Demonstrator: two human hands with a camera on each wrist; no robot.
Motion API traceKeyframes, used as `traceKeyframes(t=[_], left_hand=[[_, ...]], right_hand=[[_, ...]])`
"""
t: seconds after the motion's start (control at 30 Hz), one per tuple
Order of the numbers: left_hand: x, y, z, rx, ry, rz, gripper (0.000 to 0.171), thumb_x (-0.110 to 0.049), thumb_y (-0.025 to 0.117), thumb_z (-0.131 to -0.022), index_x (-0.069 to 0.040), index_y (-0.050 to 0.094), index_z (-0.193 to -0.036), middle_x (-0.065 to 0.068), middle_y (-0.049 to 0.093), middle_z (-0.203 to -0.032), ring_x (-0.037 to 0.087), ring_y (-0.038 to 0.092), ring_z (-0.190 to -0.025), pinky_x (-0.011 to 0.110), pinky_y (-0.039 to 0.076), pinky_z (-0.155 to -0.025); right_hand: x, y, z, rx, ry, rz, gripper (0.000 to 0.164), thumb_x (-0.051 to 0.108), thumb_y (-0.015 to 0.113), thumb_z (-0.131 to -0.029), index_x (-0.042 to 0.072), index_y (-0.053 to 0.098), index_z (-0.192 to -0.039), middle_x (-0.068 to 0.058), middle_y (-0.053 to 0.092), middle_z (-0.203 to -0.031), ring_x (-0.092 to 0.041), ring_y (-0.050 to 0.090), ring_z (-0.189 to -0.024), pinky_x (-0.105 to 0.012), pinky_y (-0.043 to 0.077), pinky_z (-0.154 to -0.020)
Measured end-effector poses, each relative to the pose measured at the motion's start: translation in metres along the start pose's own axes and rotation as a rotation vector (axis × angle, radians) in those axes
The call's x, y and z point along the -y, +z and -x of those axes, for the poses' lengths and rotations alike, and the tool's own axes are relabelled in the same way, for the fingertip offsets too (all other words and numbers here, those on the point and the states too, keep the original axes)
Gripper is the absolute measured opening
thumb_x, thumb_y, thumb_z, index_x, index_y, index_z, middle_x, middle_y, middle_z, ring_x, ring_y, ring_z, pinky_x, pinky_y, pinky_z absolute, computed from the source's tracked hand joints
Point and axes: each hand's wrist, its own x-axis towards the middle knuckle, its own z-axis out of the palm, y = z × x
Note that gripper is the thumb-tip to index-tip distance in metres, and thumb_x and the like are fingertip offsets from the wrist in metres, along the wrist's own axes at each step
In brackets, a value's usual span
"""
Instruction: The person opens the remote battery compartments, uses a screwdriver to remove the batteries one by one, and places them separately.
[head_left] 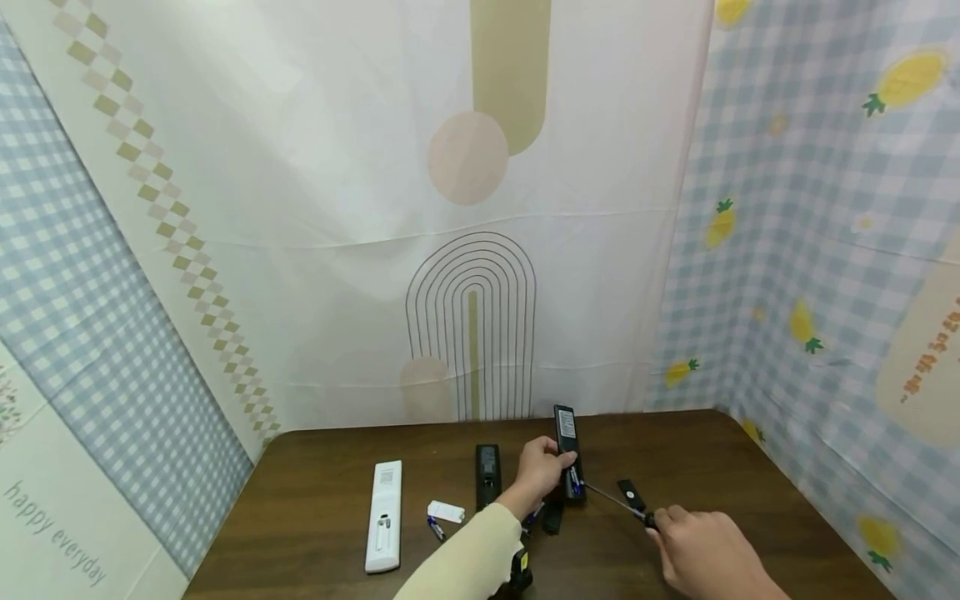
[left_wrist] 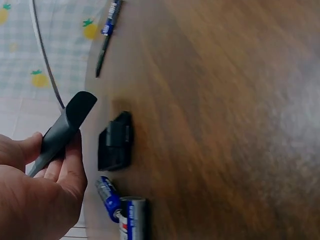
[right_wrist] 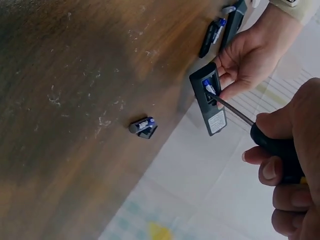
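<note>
My left hand [head_left: 540,468] grips a black remote control [head_left: 567,429], its battery compartment uncovered and turned towards me. A screwdriver [right_wrist: 276,145] with a dark handle is held in my right hand [head_left: 703,540]. Its thin metal shaft [right_wrist: 235,110] reaches into the compartment, the tip against or close beside a blue battery [right_wrist: 208,86]. In the left wrist view the remote's end hides the tip. Below the remote lies a black battery cover [left_wrist: 116,145], with blue and silver batteries [left_wrist: 132,217] close by.
To the left lie a white remote [head_left: 384,517], a white battery cover [head_left: 446,511], a small blue battery [head_left: 436,527] and another black remote [head_left: 487,468]. A small black cover [head_left: 632,495] with a battery lies right of the held remote. Curtains hang behind the wooden table [head_left: 315,500].
</note>
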Motion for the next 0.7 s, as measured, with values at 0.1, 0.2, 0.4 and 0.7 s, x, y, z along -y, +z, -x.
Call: traceKeyframes(t=[0.1, 0.2, 0.4, 0.7], left_hand=[[0.0, 0.0, -0.001, -0.009, 0.002, -0.003, 0.019, -0.021, 0.078, -0.099, -0.009, 0.064, -0.101, 0.006, 0.071, -0.094, 0.015, 0.064, -0.074, 0.028, 0.051, -0.062], [0.0, 0.0, -0.003, -0.006, 0.007, 0.007, 0.02, -0.022, 0.078, -0.099, -0.008, 0.064, -0.102, 0.006, 0.072, -0.095, 0.015, 0.066, -0.074, 0.029, 0.054, -0.063], [-0.002, 0.002, -0.007, 0.005, -0.01, 0.034, 0.019, -0.021, 0.076, -0.1, -0.007, 0.064, -0.103, 0.007, 0.074, -0.097, 0.014, 0.07, -0.078, 0.03, 0.058, -0.067], [-0.002, 0.008, -0.012, -0.001, 0.013, 0.055, 0.017, -0.018, 0.077, -0.099, -0.007, 0.065, -0.101, 0.006, 0.074, -0.093, 0.013, 0.067, -0.077, 0.028, 0.055, -0.066]], right_hand=[[0.0, 0.0, -0.001, 0.061, 0.073, -0.046, 0.033, 0.02, 0.091, -0.08, 0.022, 0.06, -0.07, 0.015, 0.045, -0.06, 0.009, 0.027, -0.047, -0.013, 0.023, -0.043], [-0.001, -0.001, -0.002, 0.148, 0.199, -0.112, 0.023, 0.023, 0.088, -0.086, 0.021, 0.067, -0.075, 0.015, 0.051, -0.062, 0.007, 0.034, -0.048, -0.016, 0.03, -0.044], [-0.009, 0.001, -0.004, 0.291, 0.385, -0.245, 0.013, 0.026, 0.081, -0.094, 0.023, 0.075, -0.083, 0.016, 0.058, -0.065, 0.003, 0.042, -0.052, -0.022, 0.036, -0.049], [-0.025, 0.011, 0.0, 0.361, 0.501, -0.323, 0.013, 0.031, 0.077, -0.098, 0.021, 0.08, -0.09, 0.016, 0.059, -0.062, -0.003, 0.043, -0.05, -0.024, 0.034, -0.051]])
